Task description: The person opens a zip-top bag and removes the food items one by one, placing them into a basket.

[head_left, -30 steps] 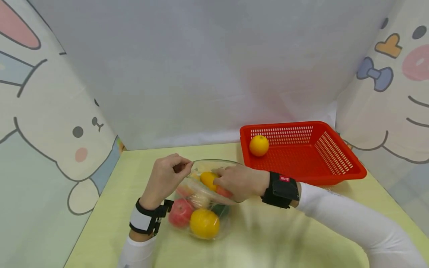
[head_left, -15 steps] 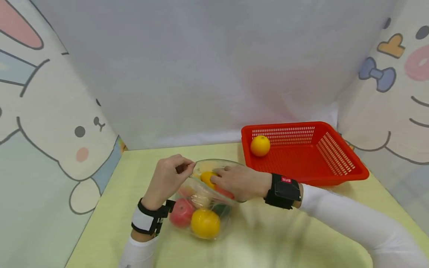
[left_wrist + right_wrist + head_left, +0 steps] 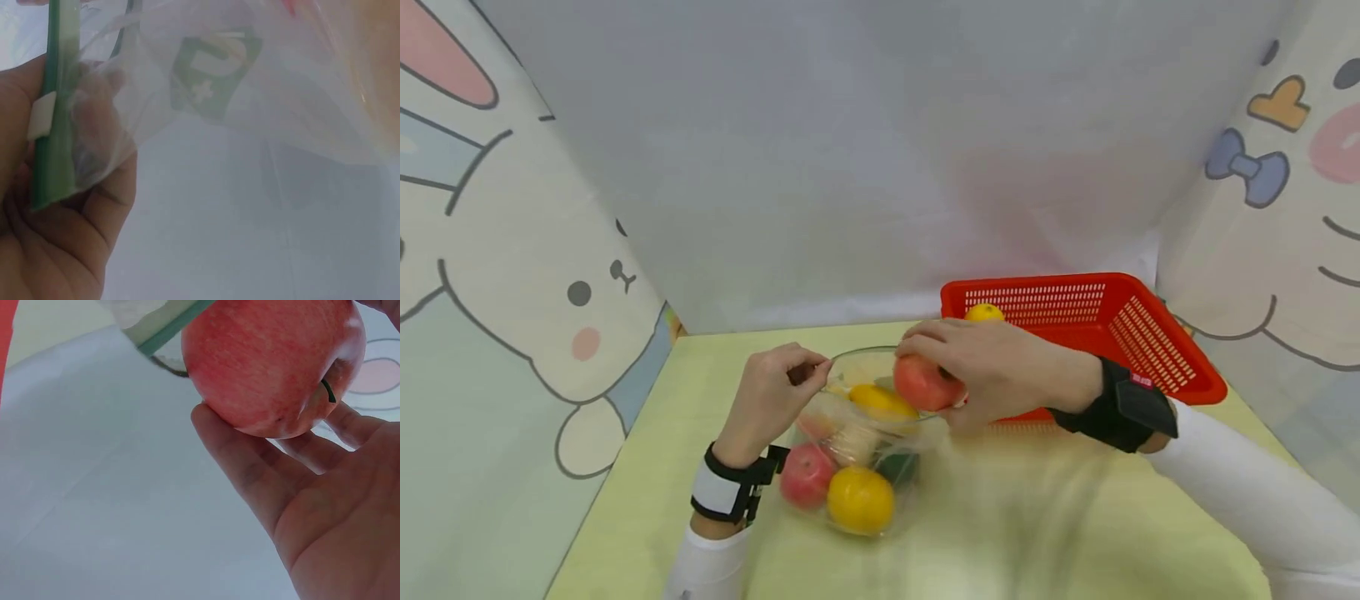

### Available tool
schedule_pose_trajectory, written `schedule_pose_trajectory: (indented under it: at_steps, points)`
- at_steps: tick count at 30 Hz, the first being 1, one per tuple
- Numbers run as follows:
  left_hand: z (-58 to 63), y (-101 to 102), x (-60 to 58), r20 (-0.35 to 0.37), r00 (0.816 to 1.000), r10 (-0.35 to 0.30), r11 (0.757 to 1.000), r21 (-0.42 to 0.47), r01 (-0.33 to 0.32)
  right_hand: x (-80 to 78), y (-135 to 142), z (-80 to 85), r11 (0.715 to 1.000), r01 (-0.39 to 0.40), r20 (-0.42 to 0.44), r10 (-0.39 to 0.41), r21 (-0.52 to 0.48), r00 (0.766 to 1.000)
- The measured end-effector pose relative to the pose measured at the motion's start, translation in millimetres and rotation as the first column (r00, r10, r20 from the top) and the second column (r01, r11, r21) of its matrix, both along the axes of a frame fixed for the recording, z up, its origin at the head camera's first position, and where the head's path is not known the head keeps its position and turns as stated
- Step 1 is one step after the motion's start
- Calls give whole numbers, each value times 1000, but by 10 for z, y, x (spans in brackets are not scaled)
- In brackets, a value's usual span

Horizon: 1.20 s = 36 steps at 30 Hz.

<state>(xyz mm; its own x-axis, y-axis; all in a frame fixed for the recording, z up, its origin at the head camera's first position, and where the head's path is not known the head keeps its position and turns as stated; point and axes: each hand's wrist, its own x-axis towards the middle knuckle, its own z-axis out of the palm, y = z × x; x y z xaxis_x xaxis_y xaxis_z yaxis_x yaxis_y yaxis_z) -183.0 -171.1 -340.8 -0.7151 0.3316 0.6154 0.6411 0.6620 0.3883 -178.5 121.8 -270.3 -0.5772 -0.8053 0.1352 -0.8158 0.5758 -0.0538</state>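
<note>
A clear zip bag point(image 3: 275, 119) stands on the table in the head view, its mouth open. My left hand point(image 3: 775, 400) pinches the left end of the bag's rim. In the left wrist view a green zip strip point(image 3: 59, 156) with a white slider point(image 3: 42, 117) lies between its fingers. My right hand point(image 3: 1000, 367) grips a red apple point(image 3: 925, 383) at the bag's mouth; the right wrist view shows its dark stem. Inside the bag are another red apple point(image 3: 807, 475), a round yellow fruit point(image 3: 860, 500), an elongated yellow fruit point(image 3: 882, 402) and a dark green item point(image 3: 897, 467).
A red plastic basket point(image 3: 1150, 358) stands at the back right, behind my right hand. In its left corner sits an orange point(image 3: 985, 312), partly covered by that hand. A grey-white wall point(image 3: 865, 167) rises behind the pale yellow table point(image 3: 1037, 542), with cartoon panels on both sides.
My right hand has come up and rightward out of the bag with the red apple. The elongated yellow fruit stays inside, more of it showing. The left hand keeps its pinch on the rim.
</note>
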Motion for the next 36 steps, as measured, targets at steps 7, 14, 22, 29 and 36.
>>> schedule_pose_trajectory:
  at_steps: [7,14,22,29,36]
  points:
    - [-14,3,-2,2,1000,-3,1000,4,3,-359,504,84,984,171,58,-168,-58,984]
    - [-6,-5,0,-7,1000,6,1000,7,-6,-974,1029,-272,927,373,201,-370,25,907]
    - [-7,-5,6,11,1000,7,1000,13,-7,-1393,1345,-666,888,454,239,-457,71,857]
    - [-20,-7,2,11,1000,1,1000,13,-2,-1647,1422,-987,859,481,275,-512,176,813]
    - [-21,-18,-7,0,1000,-3,1000,11,3,-1757,1433,-1150,846,492,293,-532,203,794]
